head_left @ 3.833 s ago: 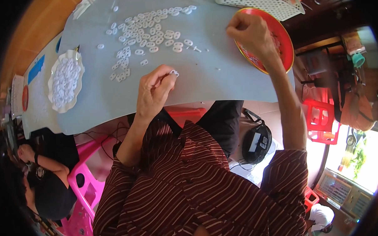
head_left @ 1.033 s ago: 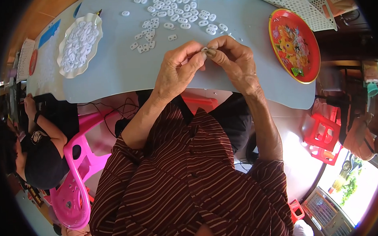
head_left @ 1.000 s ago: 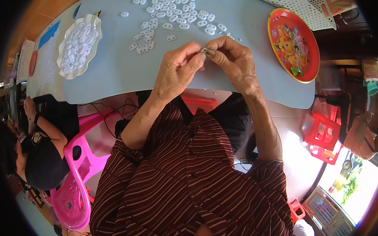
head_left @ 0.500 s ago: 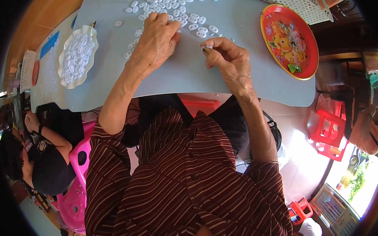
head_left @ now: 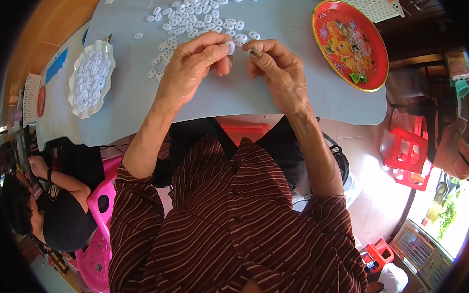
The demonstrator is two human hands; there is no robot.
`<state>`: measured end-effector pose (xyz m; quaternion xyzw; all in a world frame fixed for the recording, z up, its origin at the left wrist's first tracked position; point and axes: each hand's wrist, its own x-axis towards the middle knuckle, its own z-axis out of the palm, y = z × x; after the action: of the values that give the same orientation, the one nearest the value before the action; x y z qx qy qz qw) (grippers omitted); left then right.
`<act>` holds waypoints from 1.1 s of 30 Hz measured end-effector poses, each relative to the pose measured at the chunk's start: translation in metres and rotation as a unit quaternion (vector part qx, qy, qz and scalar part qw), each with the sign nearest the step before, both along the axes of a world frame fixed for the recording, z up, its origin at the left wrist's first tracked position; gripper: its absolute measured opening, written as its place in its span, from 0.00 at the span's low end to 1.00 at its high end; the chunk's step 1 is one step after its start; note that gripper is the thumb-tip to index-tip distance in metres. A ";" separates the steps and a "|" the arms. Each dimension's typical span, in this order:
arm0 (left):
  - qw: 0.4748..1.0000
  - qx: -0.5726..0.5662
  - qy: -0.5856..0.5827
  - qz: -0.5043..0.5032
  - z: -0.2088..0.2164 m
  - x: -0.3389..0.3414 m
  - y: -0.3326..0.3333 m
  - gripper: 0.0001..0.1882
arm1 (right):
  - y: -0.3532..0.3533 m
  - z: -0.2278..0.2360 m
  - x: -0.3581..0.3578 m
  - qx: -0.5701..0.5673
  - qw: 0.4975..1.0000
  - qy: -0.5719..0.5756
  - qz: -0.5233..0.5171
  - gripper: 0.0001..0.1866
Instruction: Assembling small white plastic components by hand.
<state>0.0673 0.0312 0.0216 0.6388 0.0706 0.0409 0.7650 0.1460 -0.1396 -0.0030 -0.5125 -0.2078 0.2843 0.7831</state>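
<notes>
From my remote station I observe two bare hands over the near edge of the grey worktop (head_left: 328, 94). The left hand (head_left: 185, 70) is partly curled, thumb and forefinger pinched on a white oval piece (head_left: 230, 48), which I find raised near the middle of the worktop. The right hand (head_left: 279, 75) is just beside it, fingers bent, thumb tip pressed toward the forefinger on a small pale part (head_left: 251, 51); its shape is mostly hidden from me. The two held items are apart.

Beyond the hands, toward the far edge, I record many loose white oval pieces (head_left: 191, 10), with smaller white blocks (head_left: 167, 44) to their left. A scalloped dish (head_left: 109, 73) heaped with white pieces stands toward the left edge. At the right edge lies a red tray (head_left: 374, 38) bearing a green item (head_left: 358, 78); a perforated basket (head_left: 366, 5) occupies the far right corner.
</notes>
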 end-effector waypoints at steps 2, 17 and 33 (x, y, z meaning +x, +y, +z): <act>1.000 -0.004 0.012 0.005 0.001 -0.002 -0.004 0.11 | 0.001 0.001 -0.001 0.003 1.000 0.006 -0.005 0.08; 0.993 0.110 -0.012 0.033 0.001 0.004 -0.011 0.14 | 0.000 0.003 -0.005 -0.020 0.998 -0.059 -0.019 0.08; 0.956 0.270 -0.110 0.018 0.001 0.010 -0.007 0.11 | 0.002 0.005 -0.006 -0.016 0.997 -0.070 -0.015 0.13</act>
<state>0.0774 0.0247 0.0227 0.8119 -0.0165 0.1420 0.5660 0.1397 -0.1378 0.0022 -0.5470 -0.2494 0.2392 0.7625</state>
